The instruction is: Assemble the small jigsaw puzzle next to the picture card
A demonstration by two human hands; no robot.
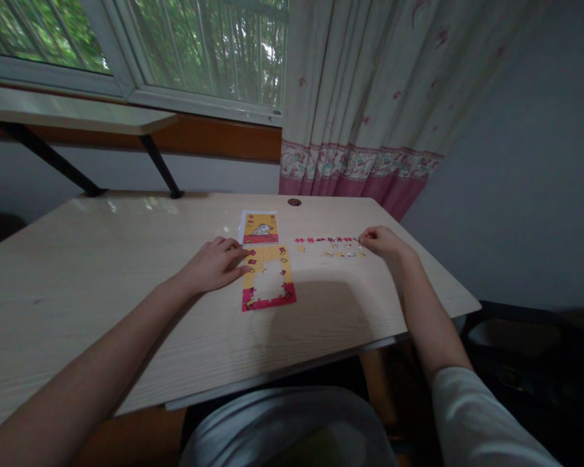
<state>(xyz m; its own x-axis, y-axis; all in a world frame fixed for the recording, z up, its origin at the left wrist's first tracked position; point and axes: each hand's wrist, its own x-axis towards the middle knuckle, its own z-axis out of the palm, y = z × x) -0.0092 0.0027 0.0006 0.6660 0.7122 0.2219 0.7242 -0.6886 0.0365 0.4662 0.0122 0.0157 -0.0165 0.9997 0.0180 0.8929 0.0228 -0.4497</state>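
A partly assembled jigsaw puzzle lies on the table, its yellow and red border joined around a bare middle. My left hand rests at its left edge, fingers apart, fingertips touching the border. Just behind the puzzle is a reference picture of a white animal on yellow and red. To the right, red puzzle pieces form a row, with yellow and white pieces laid out in front of them. My right hand is at the row's right end, fingers pinched together; whatever is between the fingertips is too small to make out.
The pale wooden table has a round cable hole near its back edge. A raised shelf on black supports stands at the back left. A curtain hangs behind the table, and a dark chair is at the right.
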